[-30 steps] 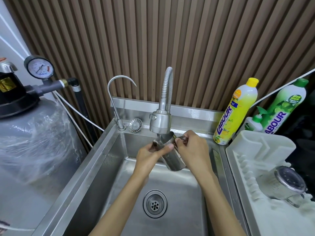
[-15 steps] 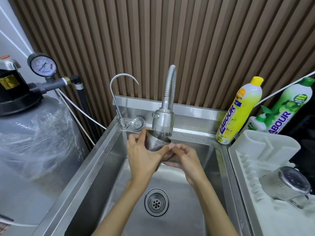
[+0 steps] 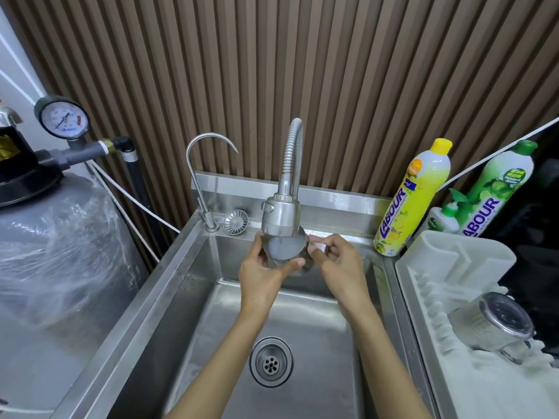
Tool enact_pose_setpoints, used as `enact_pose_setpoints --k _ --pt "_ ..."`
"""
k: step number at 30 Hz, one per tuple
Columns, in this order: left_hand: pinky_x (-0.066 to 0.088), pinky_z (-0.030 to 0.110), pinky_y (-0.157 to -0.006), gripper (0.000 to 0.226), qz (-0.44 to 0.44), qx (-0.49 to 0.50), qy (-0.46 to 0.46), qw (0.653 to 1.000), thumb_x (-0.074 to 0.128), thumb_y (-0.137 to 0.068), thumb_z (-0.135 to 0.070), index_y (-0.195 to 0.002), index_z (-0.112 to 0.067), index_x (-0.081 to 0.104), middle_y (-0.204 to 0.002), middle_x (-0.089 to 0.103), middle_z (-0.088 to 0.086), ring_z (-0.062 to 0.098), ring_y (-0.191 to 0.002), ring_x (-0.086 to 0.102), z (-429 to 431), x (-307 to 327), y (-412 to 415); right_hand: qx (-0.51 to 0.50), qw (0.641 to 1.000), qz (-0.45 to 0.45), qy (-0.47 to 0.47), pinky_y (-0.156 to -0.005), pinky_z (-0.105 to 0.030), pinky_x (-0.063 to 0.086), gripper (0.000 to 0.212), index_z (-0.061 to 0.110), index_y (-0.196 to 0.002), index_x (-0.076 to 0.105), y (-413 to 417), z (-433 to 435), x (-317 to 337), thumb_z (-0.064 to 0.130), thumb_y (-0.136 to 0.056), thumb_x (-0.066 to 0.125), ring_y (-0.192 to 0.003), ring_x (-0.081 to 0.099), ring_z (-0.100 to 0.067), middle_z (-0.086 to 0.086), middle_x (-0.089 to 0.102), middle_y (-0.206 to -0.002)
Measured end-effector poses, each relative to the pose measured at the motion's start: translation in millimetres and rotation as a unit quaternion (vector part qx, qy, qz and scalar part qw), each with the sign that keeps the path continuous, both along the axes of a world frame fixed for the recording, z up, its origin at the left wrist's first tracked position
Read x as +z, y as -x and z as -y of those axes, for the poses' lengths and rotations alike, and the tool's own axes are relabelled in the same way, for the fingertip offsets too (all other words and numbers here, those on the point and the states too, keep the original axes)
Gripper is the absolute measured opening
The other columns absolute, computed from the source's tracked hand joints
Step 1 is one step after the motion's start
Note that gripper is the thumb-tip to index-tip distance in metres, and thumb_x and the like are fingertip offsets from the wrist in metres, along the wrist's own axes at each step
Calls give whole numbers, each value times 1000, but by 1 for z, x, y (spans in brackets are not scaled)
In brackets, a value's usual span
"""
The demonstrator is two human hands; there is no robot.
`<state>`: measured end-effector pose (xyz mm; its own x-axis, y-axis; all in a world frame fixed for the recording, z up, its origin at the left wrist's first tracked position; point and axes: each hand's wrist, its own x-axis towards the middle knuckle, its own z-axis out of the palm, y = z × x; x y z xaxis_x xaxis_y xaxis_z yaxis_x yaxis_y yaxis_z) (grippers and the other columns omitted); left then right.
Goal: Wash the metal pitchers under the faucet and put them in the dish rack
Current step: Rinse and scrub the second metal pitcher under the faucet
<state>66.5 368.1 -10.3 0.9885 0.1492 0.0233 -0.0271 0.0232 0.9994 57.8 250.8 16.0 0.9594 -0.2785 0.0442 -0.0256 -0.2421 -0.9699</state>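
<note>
A small metal pitcher (image 3: 284,251) stands upright right under the faucet's spray head (image 3: 281,216), its mouth facing up and full of whitish water. My left hand (image 3: 263,273) wraps its body from the left. My right hand (image 3: 335,264) grips its handle on the right, between fingers and thumb. Both hands hover over the steel sink (image 3: 193,285), above the drain (image 3: 270,361). A second metal pitcher (image 3: 496,325) lies on its side in the white dish rack (image 3: 447,267) at the right.
A thin gooseneck tap (image 3: 199,176) and a loose strainer (image 3: 235,222) sit at the sink's back left. Yellow (image 3: 414,198) and green (image 3: 496,189) dish-soap bottles stand behind the rack. A wrapped grey tank (image 3: 60,255) with a pressure gauge (image 3: 64,121) fills the left.
The pitcher was tilted on its side a second ago; it is now turned upright under the spray head and holds water. My right hand shifted to the handle.
</note>
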Motion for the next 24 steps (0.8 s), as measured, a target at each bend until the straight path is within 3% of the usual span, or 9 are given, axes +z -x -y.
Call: enact_pose_setpoints --k 4,7,10,13,15,17,19,21,24 --pt "34 -4 -78 78 96 73 -172 978 88 -52 -9 -123 -15 55 -109 55 -6 8 -98 53 -4 13 -2 91 949 -39 -300 -81 -26 55 18 7 -71 52 -6 -5 -21 3 -89 54 -86 62 -20 -5 64 -78" --pt "34 14 -90 92 101 108 -283 948 89 -52 -32 -134 -12 50 -112 50 3 15 -105 47 -10 17 3 113 945 -67 -300 -83 -41 57 19 7 -72 57 -4 -9 -31 8 -90 53 -81 64 -25 -10 64 -77" --pt "39 25 -87 90 44 106 -318 941 82 -51 -55 -127 -15 56 -106 50 3 19 -105 51 -17 19 5 90 969 -89 -213 -77 -44 59 17 6 -76 61 1 -8 -23 18 -88 59 -76 69 -25 -13 70 -74" --pt "42 17 -72 61 -22 40 -253 966 79 -50 -62 -99 -27 70 -94 65 0 12 -90 61 -25 14 5 33 990 -118 -76 -66 -40 61 24 9 -67 60 0 -3 -9 26 -81 68 -68 71 -21 -15 71 -73" --pt "44 7 -65 42 -67 -9 -178 982 81 -54 -55 -85 -28 75 -82 75 -4 5 -80 66 -26 7 5 3 993 -102 68 -69 -46 58 31 7 -62 59 1 0 4 33 -75 70 -70 70 -29 -17 70 -70" --pt "49 7 -77 40 -104 -74 -84 988 85 -53 -45 -86 -24 77 -81 76 -6 6 -81 68 -25 1 5 -13 978 -74 195 -72 -39 53 31 2 -66 62 5 1 19 31 -78 67 -75 65 -33 -15 67 -68" --pt "51 31 -96 48 -111 -119 -12 987 85 -50 -37 -93 -16 76 -91 76 0 16 -93 69 -20 -3 2 -20 959 -40 281 -66 -31 41 27 3 -71 63 10 1 29 27 -82 64 -76 57 -31 -10 61 -68" --pt "51 33 -94 44 -90 -116 47 988 84 -59 -14 -101 -11 71 -99 74 5 21 -100 68 -14 -2 -2 -27 958 -10 286 -64 -30 36 20 12 -68 57 11 2 28 24 -84 63 -74 53 -28 -8 60 -72" --pt "51 16 -84 62 -22 -65 75 995 81 -58 8 -113 -11 61 -107 70 4 14 -98 65 -9 2 -7 -10 997 16 79 -75 -30 49 26 20 -63 49 2 2 10 11 -84 62 -86 64 -20 -6 70 -94"
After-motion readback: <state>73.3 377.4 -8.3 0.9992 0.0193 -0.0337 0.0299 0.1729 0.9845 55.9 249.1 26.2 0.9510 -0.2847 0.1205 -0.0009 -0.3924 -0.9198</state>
